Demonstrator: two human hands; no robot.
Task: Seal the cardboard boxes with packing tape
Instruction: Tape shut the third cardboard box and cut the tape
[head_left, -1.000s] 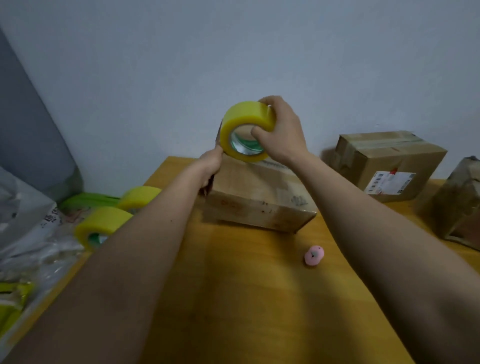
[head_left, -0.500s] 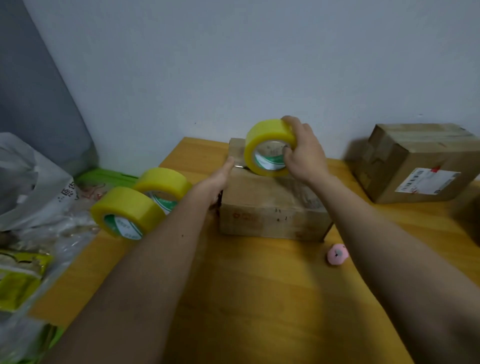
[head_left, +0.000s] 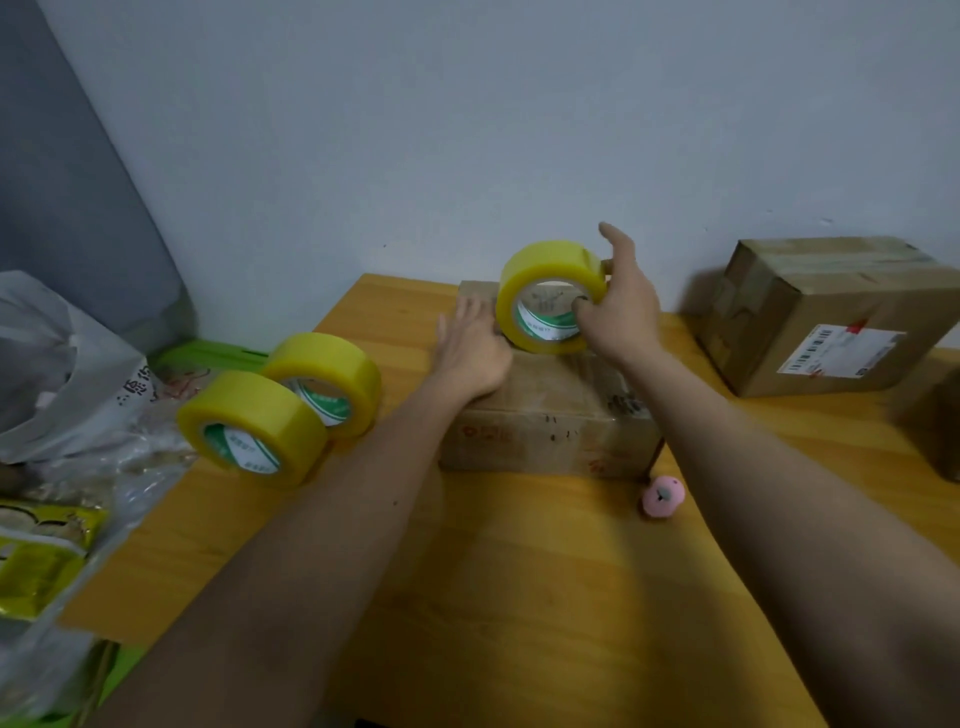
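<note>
Two spare tape rolls (head_left: 280, 410) wait near the surface's left edge. Your left hand (head_left: 470, 348) lies flat, pinning the box (head_left: 550, 415) by the back edge; your right hand (head_left: 621, 306) grips the tape roll (head_left: 550, 296) standing on it, ready to lay tape.

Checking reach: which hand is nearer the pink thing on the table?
Right. The right hand grips the tape roll above the box, on the pink object's side; the left hand presses the box top further left.

Tape roll (head_left: 550, 296) on middle box (head_left: 545, 415), two rolls (head_left: 291, 410) left, second box (head_left: 831, 317) right
</note>
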